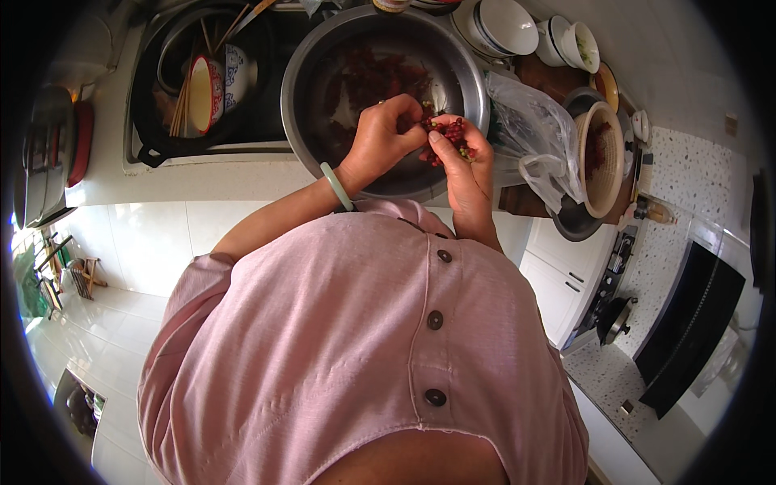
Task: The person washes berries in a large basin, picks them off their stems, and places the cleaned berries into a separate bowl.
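A cluster of small red and green berries (451, 134), much like fresh Sichuan peppercorns, is held over a wide metal basin (293, 103). My right hand (467, 163) has it between thumb and fingers. At the cluster's left edge my left hand (388, 134) pinches with thumb and forefinger; its fingertips are partly hidden. A pale green bangle (336, 187) circles my left wrist. Dark red bits (382, 73) lie spread over the basin's bottom, partly covered by my left hand.
Left of the basin, a sink (130, 145) holds a black pan (142, 130), a red-patterned bowl (205, 94) and chopsticks (182, 109). To the right are a clear plastic bag (533, 121) and a beige basket (609, 200) with red berries inside. White bowls (509, 27) stand behind.
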A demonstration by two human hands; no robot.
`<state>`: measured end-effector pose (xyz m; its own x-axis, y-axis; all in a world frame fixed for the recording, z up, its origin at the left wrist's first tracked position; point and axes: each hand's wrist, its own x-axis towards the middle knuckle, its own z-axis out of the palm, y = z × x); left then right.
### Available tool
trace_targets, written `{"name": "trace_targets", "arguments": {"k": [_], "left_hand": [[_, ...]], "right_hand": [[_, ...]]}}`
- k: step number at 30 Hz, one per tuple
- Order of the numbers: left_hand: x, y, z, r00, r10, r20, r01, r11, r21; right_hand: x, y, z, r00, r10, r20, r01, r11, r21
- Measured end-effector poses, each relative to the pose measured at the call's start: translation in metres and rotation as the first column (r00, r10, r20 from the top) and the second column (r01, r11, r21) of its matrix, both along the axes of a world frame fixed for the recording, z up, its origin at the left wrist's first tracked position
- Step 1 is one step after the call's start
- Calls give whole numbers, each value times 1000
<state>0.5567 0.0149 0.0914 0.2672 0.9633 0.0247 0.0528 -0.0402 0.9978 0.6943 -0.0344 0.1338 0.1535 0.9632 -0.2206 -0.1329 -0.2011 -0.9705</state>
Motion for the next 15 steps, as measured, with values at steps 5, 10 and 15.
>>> {"name": "trace_targets", "arguments": {"k": [5, 10, 15], "left_hand": [[1, 0, 0, 1000, 24, 0, -24, 999, 32], [0, 1, -4, 999, 10, -46, -9, 1000, 10], [-3, 0, -7, 997, -2, -81, 2, 1000, 10]], "right_hand": [[0, 1, -3, 996, -26, -88, 25, 1000, -13], [-1, 2, -7, 970, -111, -216, 95, 992, -83], [0, 2, -14, 956, -141, -257, 110, 985, -131]]}}
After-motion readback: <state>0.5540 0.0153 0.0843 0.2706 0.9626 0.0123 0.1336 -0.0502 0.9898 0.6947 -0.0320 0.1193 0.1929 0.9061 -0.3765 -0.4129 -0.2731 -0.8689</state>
